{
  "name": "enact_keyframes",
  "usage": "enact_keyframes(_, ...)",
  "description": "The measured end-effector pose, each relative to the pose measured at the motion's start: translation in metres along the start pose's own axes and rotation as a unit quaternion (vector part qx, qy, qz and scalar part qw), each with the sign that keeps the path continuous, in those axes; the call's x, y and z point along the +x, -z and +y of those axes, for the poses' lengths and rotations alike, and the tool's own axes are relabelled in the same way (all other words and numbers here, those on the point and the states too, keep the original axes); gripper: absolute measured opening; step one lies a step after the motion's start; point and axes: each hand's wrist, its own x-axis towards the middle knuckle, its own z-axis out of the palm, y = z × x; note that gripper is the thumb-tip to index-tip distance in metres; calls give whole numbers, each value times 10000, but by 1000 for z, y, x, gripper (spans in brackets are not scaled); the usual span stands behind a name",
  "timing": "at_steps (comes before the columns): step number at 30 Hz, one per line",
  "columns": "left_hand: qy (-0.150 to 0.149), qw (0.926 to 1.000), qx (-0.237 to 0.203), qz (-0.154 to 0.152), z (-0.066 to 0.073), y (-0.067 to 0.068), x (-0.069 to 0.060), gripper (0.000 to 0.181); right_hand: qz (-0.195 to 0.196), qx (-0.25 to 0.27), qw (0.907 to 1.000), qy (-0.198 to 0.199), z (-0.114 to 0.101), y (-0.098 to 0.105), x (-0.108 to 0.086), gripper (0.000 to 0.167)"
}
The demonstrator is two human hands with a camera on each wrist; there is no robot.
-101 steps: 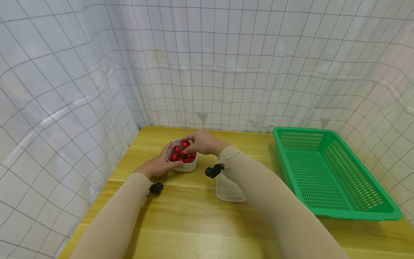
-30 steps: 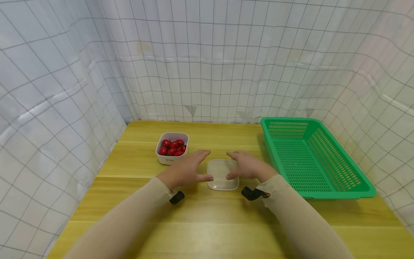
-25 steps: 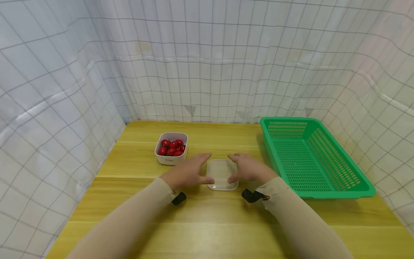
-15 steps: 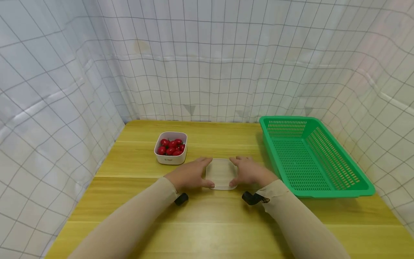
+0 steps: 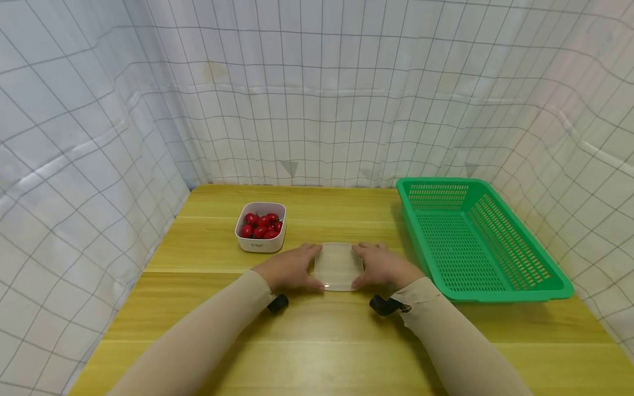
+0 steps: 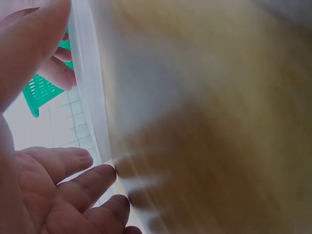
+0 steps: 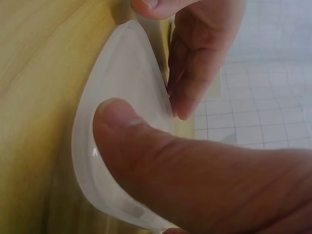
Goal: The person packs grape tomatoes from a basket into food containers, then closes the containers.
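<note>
A clear, rounded-square plastic lid (image 5: 339, 267) lies low over the wooden table between both hands. My left hand (image 5: 292, 268) holds its left side, thumb at the near corner and fingers at the far corner. On the opposite side my right hand (image 5: 385, 268) grips it the same way. The right wrist view has the lid (image 7: 131, 73) edge-on, with the right thumb (image 7: 117, 114) across it. The left wrist view shows the left fingertips (image 6: 105, 175) beside the lid's rim, close to the table. A white box (image 5: 260, 245) of red cherry tomatoes (image 5: 260, 226) stands at the back left.
A green slotted plastic basket (image 5: 428, 264) stands on the right of the table (image 5: 317, 346). White gridded curtains (image 5: 317, 121) enclose the back and both sides. A small black device sits at each wrist.
The right hand has left the tomatoes and the left hand has let go of their box. Both hands have come to the lid's two sides and closed on its edges; the lid has barely moved.
</note>
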Motion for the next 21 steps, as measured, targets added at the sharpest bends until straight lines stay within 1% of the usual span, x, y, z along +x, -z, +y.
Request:
enact_keyframes(12, 82, 9998, 162, -72, -3, 0, 4, 107, -98, 68, 9998, -140, 2, -2, 2, 102)
enact_keyframes(21, 99, 9998, 153, -81, 0, 2, 2, 103, -71, 125, 9998, -129, 0, -3, 3, 102)
